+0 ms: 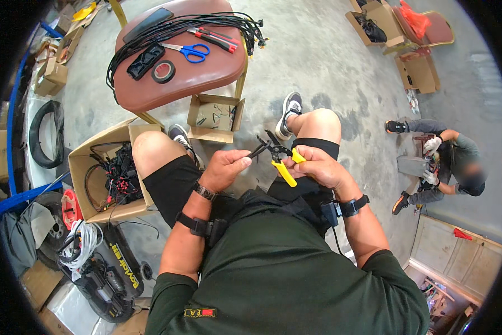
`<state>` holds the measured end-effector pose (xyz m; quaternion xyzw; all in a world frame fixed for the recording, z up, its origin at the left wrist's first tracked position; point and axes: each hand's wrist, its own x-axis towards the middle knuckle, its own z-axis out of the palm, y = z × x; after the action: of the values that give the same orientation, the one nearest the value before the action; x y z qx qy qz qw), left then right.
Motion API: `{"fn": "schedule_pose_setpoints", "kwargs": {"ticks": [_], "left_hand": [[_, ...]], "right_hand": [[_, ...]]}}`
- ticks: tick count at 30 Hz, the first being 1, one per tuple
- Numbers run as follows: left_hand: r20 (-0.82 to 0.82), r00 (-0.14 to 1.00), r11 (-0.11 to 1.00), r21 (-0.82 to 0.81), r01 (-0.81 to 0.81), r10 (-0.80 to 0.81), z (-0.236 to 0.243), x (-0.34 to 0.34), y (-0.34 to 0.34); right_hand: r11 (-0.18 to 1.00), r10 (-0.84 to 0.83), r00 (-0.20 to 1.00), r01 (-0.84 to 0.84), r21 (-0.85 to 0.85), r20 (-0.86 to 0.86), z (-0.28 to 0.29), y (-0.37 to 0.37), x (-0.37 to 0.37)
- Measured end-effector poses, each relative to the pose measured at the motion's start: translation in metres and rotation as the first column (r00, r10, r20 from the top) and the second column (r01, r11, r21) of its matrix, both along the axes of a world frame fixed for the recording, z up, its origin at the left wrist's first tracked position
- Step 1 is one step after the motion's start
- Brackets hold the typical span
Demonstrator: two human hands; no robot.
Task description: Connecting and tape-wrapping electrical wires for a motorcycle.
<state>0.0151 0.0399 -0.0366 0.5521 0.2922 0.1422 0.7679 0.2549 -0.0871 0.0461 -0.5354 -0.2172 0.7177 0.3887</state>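
My left hand (225, 170) pinches a short black cable (256, 149) over my lap. Its far end reaches the dark jaws of a yellow-handled wire stripper (282, 171), which my right hand (318, 167) holds by its handles. A brown padded chair (139, 96) stands ahead, carrying a bundle of black cables (217, 19), blue scissors (192, 53), red-black cutters (217, 40), black tape (163, 71) and dark cases. Under it sits an open cardboard box (209, 132) with small pieces inside; a larger box of tangled wires (114, 176) stands beside my left knee.
A co-worker (449, 159) in gloves works low down at the right. Cardboard boxes (418, 72) and another chair (438, 33) stand at upper right. At left are a tire (43, 134), a blue metal frame (8, 204), a white hose coil (86, 240) and a black machine (103, 282).
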Motion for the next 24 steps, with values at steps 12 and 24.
{"fn": "schedule_pose_setpoints", "kwargs": {"ticks": [12,24], "left_hand": [[0.007,0.995,0.995,0.004,0.097,-0.097,0.006,-0.004,0.001],[0.01,0.996,0.996,-0.018,0.09,-0.09,0.005,-0.004,-0.001]], "right_hand": [[0.997,0.073,0.993,-0.073,0.012,-0.093,0.006,-0.004,0.012],[1.0,0.008,0.985,-0.01,-0.012,-0.17,0.005,-0.009,0.003]]}}
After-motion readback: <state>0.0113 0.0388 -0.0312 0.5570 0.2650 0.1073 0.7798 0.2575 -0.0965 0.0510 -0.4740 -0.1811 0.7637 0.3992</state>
